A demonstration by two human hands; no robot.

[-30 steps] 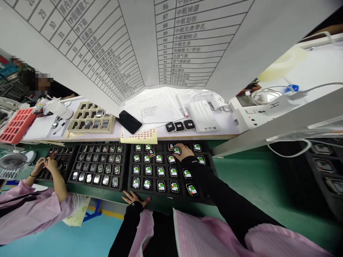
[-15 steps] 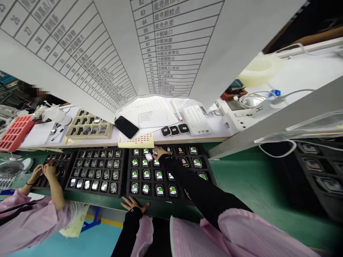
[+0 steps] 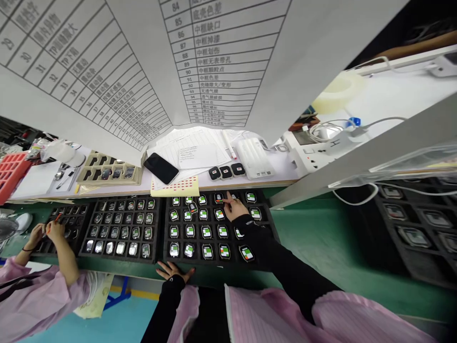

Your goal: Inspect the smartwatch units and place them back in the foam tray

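One hand [image 3: 233, 208] on apparent watches [image 3: 219, 214], other [image 3: 173, 270] by tray [image 3: 193, 263].

**Occlusions and Legibility Limits**

The right hand [image 3: 233, 208] covers the smartwatches [image 3: 223, 251] beneath it in the black tray [image 3: 164, 238]. The printed defect chart [image 3: 228, 57] runs off the frame at 12 o'clock. The red tray [image 3: 12, 174] is cut off at 9 o'clock. The handwritten sheet [image 3: 196, 157] is too small to read, as are the smartwatch screen markings.

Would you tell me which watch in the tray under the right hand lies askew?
The watch at top left, tilted between slots; the others sit square.
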